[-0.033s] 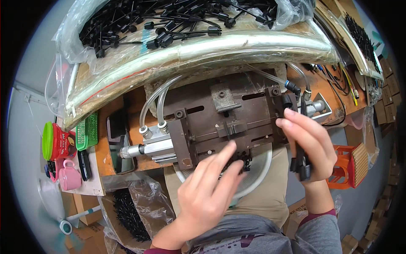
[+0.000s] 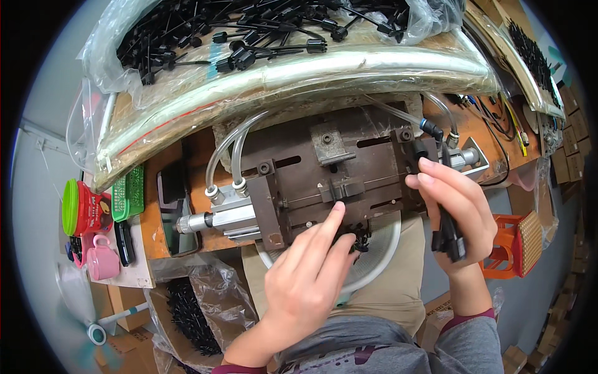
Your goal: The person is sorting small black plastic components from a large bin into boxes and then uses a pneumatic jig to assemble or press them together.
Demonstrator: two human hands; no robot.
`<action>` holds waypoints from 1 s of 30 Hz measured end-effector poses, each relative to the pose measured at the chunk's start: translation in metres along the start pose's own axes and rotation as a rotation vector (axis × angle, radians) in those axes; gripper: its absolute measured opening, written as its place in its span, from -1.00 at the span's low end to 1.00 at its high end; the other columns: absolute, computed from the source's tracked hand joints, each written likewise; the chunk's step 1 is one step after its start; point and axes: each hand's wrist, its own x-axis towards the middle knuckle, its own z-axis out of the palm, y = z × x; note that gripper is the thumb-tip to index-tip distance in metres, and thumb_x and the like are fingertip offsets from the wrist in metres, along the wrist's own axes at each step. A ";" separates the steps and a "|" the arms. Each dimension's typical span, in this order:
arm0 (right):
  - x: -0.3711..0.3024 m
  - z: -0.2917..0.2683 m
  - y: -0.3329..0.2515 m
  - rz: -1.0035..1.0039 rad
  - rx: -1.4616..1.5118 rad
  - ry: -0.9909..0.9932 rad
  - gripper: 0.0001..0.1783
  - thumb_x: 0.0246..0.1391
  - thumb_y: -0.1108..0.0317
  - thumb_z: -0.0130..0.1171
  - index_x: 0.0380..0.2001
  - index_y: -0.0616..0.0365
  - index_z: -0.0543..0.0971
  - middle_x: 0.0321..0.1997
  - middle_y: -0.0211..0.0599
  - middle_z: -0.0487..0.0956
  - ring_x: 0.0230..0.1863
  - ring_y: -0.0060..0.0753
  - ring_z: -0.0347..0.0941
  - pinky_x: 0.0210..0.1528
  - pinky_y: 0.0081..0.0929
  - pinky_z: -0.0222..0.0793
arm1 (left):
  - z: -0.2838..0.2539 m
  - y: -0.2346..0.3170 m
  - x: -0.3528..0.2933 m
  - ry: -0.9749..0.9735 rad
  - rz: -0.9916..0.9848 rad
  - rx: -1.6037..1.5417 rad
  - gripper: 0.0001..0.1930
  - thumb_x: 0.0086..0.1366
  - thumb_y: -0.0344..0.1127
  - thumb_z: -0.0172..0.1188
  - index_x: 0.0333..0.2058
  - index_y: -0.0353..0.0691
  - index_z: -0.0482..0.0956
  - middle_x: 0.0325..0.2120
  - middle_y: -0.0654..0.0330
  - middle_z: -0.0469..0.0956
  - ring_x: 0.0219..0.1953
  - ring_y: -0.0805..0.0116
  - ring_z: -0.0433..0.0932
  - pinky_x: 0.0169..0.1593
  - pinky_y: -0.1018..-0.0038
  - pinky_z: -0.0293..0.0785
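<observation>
My left hand [image 2: 305, 268] has its index finger stretched to the front of a small dark clamping block [image 2: 344, 191] at the middle of a brown metal fixture [image 2: 305, 202]. A thin black piece sits in the slot of that block, at the fingertip. The other left fingers are loosely bent above a white basket [image 2: 393, 249], with nothing plainly held. At the fixture's right end, my right hand [image 2: 464, 215] is closed round several black plastic rods with thick ends [image 2: 450, 240]. Fingers and palm hide part of them.
Behind the fixture, a plastic-wrapped tray [image 2: 299, 71] bears many black rods. Air cylinders [image 2: 233, 218] with clear hoses flank the fixture. A phone [image 2: 171, 212], pink mug [image 2: 103, 258] and green basket [image 2: 129, 193] are on the left. An orange stool [image 2: 514, 246] stands right; a box of black parts [image 2: 190, 318] sits below left.
My left index finger has moved up slightly to the block, and less of the thin black piece sticks out toward me. The rods in my right hand have tilted a little.
</observation>
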 end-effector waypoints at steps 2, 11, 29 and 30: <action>0.001 0.005 0.000 0.091 0.135 0.035 -0.78 0.09 0.61 0.22 -0.15 0.38 0.61 -0.07 0.03 0.63 -0.19 -0.22 0.65 -0.15 -0.42 0.62 | 0.008 -0.003 -0.001 -0.056 0.011 0.055 -0.70 -0.10 -0.46 0.45 -0.32 -0.30 0.64 -0.04 0.02 0.61 -0.42 0.30 0.63 -0.35 0.49 0.53; 0.011 -0.015 -0.023 1.020 0.965 -0.050 -0.86 0.20 0.52 0.17 -0.21 0.40 0.53 -0.32 -0.07 0.67 -0.58 -0.51 0.54 -0.57 -0.63 0.43 | 0.006 0.001 0.013 -0.087 -0.012 0.107 -0.68 -0.10 -0.43 0.45 -0.29 -0.26 0.67 -0.08 0.04 0.64 -0.52 0.36 0.60 -0.45 0.54 0.47; 0.009 -0.006 -0.026 0.830 0.766 0.092 -0.80 0.18 0.61 0.14 -0.11 0.42 0.56 -0.25 -0.12 0.66 -0.38 -0.48 0.59 -0.34 -0.61 0.51 | 0.012 0.000 -0.003 -0.063 0.009 0.117 -0.73 -0.07 -0.44 0.42 -0.32 -0.29 0.66 -0.03 0.06 0.62 -0.44 0.35 0.63 -0.37 0.52 0.50; 0.008 -0.006 -0.027 0.796 0.730 0.100 -0.80 0.18 0.62 0.14 -0.11 0.42 0.57 -0.24 -0.12 0.66 -0.37 -0.47 0.60 -0.32 -0.60 0.52 | 0.012 0.000 0.000 -0.069 -0.004 0.125 -0.73 -0.07 -0.44 0.42 -0.32 -0.29 0.66 -0.03 0.06 0.62 -0.46 0.36 0.62 -0.39 0.52 0.49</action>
